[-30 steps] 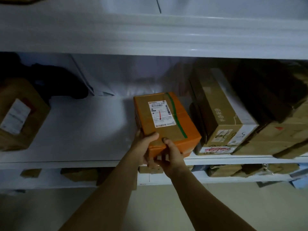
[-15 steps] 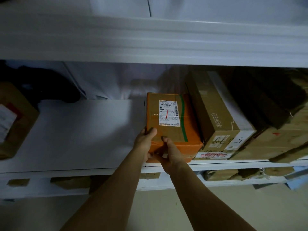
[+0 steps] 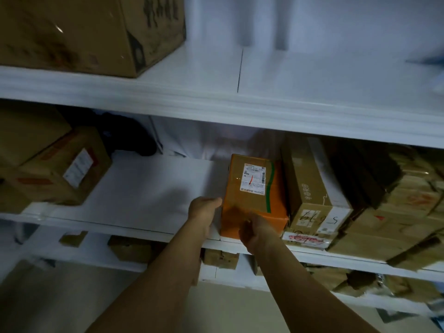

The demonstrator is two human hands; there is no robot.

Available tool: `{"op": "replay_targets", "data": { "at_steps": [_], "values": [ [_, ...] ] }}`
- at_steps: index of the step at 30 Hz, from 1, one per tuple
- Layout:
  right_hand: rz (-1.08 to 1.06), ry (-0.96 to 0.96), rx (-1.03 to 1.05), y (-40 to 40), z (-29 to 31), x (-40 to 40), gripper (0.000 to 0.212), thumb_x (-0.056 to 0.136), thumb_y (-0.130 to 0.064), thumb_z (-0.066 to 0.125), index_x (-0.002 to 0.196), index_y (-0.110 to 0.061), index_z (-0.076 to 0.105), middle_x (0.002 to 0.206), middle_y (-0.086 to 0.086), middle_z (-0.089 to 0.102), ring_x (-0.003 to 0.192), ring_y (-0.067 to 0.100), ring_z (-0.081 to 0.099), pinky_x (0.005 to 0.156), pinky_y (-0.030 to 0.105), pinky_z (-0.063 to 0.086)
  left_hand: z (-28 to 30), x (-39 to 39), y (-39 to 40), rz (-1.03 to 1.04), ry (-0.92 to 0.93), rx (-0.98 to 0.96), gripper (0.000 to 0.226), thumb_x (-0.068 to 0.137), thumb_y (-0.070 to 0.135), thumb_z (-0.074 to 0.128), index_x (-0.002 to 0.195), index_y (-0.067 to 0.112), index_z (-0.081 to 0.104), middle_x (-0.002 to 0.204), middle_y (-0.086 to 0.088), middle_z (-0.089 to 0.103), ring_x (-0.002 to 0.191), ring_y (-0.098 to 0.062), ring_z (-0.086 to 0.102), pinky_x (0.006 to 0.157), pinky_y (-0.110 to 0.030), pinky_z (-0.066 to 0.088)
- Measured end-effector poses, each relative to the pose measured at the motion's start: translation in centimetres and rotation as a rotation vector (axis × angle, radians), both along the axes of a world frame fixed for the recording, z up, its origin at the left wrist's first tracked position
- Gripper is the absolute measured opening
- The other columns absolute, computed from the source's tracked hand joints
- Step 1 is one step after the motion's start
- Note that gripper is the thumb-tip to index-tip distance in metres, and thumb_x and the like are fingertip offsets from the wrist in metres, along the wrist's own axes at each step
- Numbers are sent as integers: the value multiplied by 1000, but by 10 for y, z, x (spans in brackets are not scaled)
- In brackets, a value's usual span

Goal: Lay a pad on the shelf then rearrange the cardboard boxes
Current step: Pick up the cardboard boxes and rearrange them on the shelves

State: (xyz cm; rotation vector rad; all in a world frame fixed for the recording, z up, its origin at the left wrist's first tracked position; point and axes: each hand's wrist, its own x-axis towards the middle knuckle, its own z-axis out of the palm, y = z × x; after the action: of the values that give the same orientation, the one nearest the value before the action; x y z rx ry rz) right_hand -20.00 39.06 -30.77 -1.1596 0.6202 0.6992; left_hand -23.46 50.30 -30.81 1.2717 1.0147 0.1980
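An orange cardboard box with a white label and a green stripe stands on the white pad that covers the middle shelf. It lies close against a brown box on its right. My left hand grips the orange box's near left corner. My right hand holds its front face near the bottom edge. Both hands touch the box at the shelf's front.
Brown boxes stand at the middle shelf's left end. A stack of boxes fills its right end. A large carton sits on the upper shelf. Smaller boxes lie on the lower shelf. Bare pad stretches left of the orange box.
The orange box has turned straight and slid right, up against the brown box. Both hands stayed on its near end. My view has tilted up and now takes in the upper shelf.
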Motion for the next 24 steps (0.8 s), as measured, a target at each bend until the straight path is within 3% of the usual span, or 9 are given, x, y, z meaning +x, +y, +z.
{"op": "replay_targets", "data": {
  "at_steps": [2, 5, 9, 12, 14, 16, 18, 20, 24],
  "values": [
    [86, -69, -7, 2, 24, -10, 19, 93, -30, 57, 98, -11, 55, 84, 8, 57, 74, 19, 55, 69, 30, 47, 19, -20, 3, 48, -41, 31, 28, 93, 23, 60, 112, 3, 61, 107, -11, 59, 102, -25, 53, 88, -38, 45],
    [238, -218, 36, 11, 72, -26, 30, 96, -29, 51, 71, -12, 55, 63, 4, 52, 52, 12, 43, 49, 22, 35, 50, -47, 15, 138, -76, 114, 21, 92, 18, 60, 74, 8, 56, 83, -10, 54, 90, -25, 51, 87, -38, 47],
    [440, -512, 85, 37, 140, -48, 11, 88, -1, 58, 85, -11, 59, 58, 4, 50, 46, 10, 42, 39, 18, 35, 101, -76, 45, 284, -161, 230, 34, 86, 1, 60, 60, 16, 46, 66, -6, 45, 72, -22, 47, 73, -34, 41],
    [483, -684, 140, 60, 188, -58, 11, 91, -5, 58, 82, -11, 59, 63, 5, 52, 48, 11, 42, 36, 16, 34, 148, -91, 74, 326, -239, 306, 31, 91, 10, 58, 61, 11, 52, 63, -11, 47, 57, -23, 41, 65, -31, 36],
    [473, -726, 179, 74, 219, -65, 10, 94, -11, 54, 88, -7, 61, 65, 7, 50, 50, 13, 40, 38, 18, 33, 181, -100, 97, 381, -280, 355, 26, 93, 18, 54, 70, 7, 59, 71, -22, 52, 64, -32, 52, 67, -37, 41],
    [444, -760, 199, 90, 243, -68, 27, 97, -15, 48, 111, 5, 60, 69, 10, 51, 55, 17, 44, 45, 22, 37, 208, -106, 126, 462, -306, 391, 22, 93, 20, 51, 88, 3, 64, 90, -26, 61, 89, -41, 60, 79, -41, 49],
    [438, -779, 185, 103, 261, -69, 37, 100, -20, 43, 122, 8, 52, 88, 19, 61, 75, 32, 57, 65, 31, 51, 227, -112, 150, 510, -293, 462, 25, 95, 18, 49, 105, 0, 63, 101, -20, 60, 99, -38, 56, 84, -40, 48],
    [441, -825, 123, 121, 276, -70, 31, 101, -27, 39, 114, -4, 56, 114, 17, 61, 104, 34, 58, 91, 40, 50, 241, -119, 172, 523, -284, 519, 31, 97, 15, 46, 121, -2, 55, 113, -20, 56, 96, -31, 52, 80, -35, 44],
    [450, -894, 33, 155, 296, -69, 44, 102, -36, 30, 134, -11, 46, 101, -1, 51, 109, 24, 52, 94, 37, 43, 254, -122, 215, 556, -271, 563, 41, 95, 9, 43, 135, 0, 45, 133, -19, 49, 110, -36, 52, 93, -39, 45]
  ]
}}
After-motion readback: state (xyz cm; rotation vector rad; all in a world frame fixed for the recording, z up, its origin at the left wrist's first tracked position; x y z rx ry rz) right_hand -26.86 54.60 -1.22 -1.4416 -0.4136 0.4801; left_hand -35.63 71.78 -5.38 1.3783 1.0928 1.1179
